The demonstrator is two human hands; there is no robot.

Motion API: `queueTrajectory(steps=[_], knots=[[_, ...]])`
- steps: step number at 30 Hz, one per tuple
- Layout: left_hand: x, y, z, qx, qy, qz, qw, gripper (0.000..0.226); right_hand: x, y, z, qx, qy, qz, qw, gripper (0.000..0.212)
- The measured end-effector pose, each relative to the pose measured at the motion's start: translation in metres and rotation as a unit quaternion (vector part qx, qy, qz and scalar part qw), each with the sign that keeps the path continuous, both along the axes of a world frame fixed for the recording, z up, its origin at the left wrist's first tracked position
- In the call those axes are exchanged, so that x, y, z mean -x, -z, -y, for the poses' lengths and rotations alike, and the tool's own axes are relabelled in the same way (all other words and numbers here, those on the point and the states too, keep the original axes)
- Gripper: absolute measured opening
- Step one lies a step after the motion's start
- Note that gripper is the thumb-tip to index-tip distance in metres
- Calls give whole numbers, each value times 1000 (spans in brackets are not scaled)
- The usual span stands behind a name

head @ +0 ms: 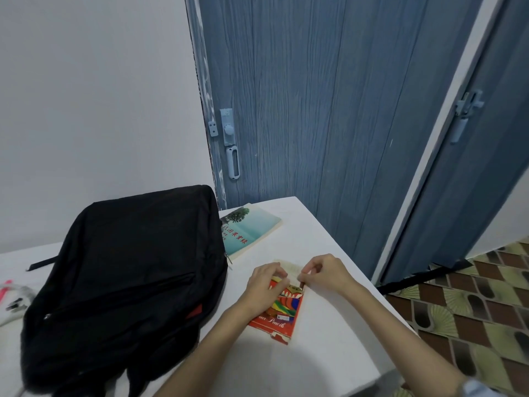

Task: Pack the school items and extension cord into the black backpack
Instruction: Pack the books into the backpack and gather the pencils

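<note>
Under both hands lies a red colour-pencil box (279,313), flat on the white table (329,339), its front printed with bright striped shapes and white script, its pale top flap folded open. The left hand (264,285) presses on the box's upper left, fingers curled at the flap. The right hand (323,275) pinches the flap's right edge. Left of the left hand, the black backpack (128,282) lies flat, its zips seemingly closed, contents unseen. Beyond both hands rests a teal-covered book (249,229), touching the backpack.
</note>
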State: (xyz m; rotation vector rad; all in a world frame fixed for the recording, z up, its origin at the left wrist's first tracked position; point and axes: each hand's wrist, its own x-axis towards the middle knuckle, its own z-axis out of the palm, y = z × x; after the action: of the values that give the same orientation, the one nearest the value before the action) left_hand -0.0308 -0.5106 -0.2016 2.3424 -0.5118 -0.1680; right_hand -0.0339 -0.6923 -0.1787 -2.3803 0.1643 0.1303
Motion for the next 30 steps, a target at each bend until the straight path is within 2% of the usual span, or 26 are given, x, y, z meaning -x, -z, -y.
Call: queueTrajectory(steps=[2,4,7,10,12,13,15,16,18,20,22,25,30], knots=[[2,-7,-8,57,3,-22,998,7,-1,-5,-5,7,-13,-30,999,19],[2,-10,-20,72,-14,-21,997,8,-3,-10,-6,14,-32,-69,997,22],[8,-22,-35,61,-42,37,997,12,-7,-11,-10,14,-28,-85,996,29],[28,-47,-47,-27,-25,164,986,15,-8,-12,-23,61,-4,-39,997,25],[43,-60,-61,-117,-13,315,942,12,-6,-16,-36,95,-3,16,995,20],[48,-63,-72,-184,-21,344,921,24,-5,-17,-45,103,-9,42,994,19],[52,-69,-92,-296,-79,303,902,52,-1,-18,-61,113,-39,83,989,20],[52,-72,-100,-310,-104,269,906,58,1,-18,-70,119,-62,106,985,20],[49,-77,-111,-263,-147,174,938,52,6,-17,-88,128,-115,145,974,19],[44,-82,-116,-179,-160,134,961,41,16,-17,-106,127,-168,166,964,19],[40,-91,-127,-86,-195,167,963,32,27,-16,-125,115,-220,169,954,21],[35,-108,-146,4,-238,226,944,23,45,-13,-149,96,-263,177,944,27],[35,-121,-161,48,-242,221,944,22,53,-4,-177,178,-349,127,911,53]])
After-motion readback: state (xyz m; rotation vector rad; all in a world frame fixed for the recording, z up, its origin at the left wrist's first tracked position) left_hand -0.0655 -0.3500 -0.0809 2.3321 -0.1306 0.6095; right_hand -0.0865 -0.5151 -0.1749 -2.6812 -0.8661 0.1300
